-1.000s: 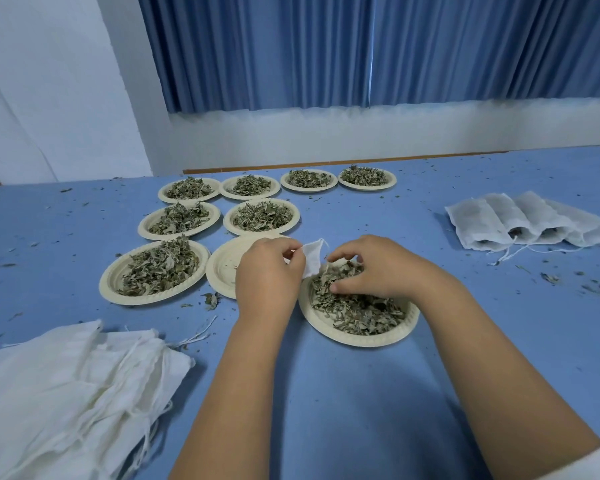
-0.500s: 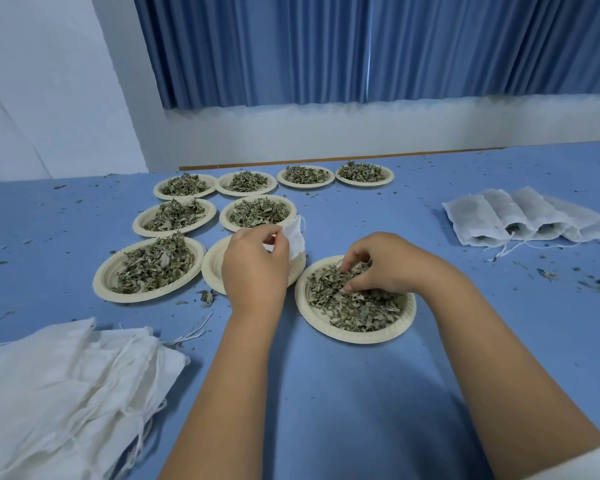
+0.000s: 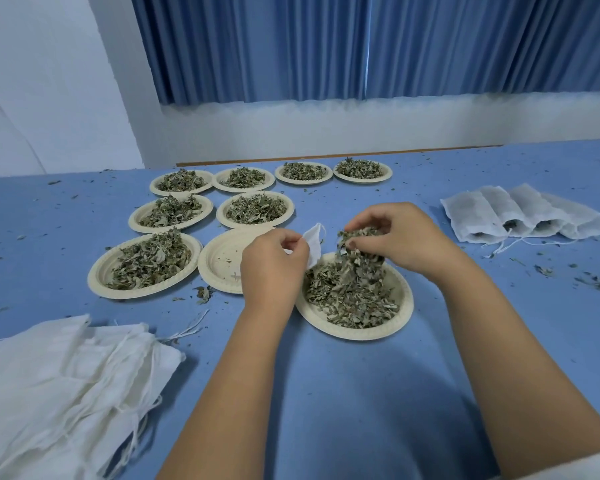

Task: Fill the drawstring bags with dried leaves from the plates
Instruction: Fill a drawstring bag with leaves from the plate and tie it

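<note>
1. Left hand: pinching a small white drawstring bag at its mouth, holding it above the table.
2. Right hand: closing on a clump of dried leaves, lifting it over the near plate, just beside the bag.
3. Empty plate: sitting left of the near plate.
4. Seven leaf-filled plates: lying behind and to the left.
5. Filled bags: lying at right.
6. Empty bag pile: lying at near left.
</note>
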The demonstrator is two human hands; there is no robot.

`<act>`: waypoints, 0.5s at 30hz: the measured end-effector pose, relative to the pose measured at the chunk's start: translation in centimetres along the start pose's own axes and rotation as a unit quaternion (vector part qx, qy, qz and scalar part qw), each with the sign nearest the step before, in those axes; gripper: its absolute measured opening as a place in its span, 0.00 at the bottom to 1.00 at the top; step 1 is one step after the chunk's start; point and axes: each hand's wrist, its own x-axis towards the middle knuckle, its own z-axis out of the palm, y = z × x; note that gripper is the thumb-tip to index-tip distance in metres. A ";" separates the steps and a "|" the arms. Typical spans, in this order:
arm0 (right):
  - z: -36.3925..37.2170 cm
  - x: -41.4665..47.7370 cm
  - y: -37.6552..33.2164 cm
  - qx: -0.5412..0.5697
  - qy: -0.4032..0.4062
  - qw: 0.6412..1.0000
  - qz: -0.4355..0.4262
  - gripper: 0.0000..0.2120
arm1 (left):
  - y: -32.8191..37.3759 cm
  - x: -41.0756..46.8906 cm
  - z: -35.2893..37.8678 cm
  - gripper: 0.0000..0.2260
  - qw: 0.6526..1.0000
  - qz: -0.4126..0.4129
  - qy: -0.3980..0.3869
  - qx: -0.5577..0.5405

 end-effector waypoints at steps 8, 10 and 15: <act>0.4 -0.8 1.2 0.246 0.078 0.964 0.057 0.08 | 0.5 -0.7 0.2 0.06 0.999 0.003 -0.038 -0.008; 1.1 -0.6 1.1 0.341 0.077 0.933 0.086 0.07 | 0.6 -1.0 0.3 0.07 0.999 0.000 -0.050 -0.016; 3.3 -0.3 0.8 0.475 0.083 0.869 0.115 0.08 | 1.2 -1.3 0.3 0.10 0.996 -0.019 -0.073 -0.051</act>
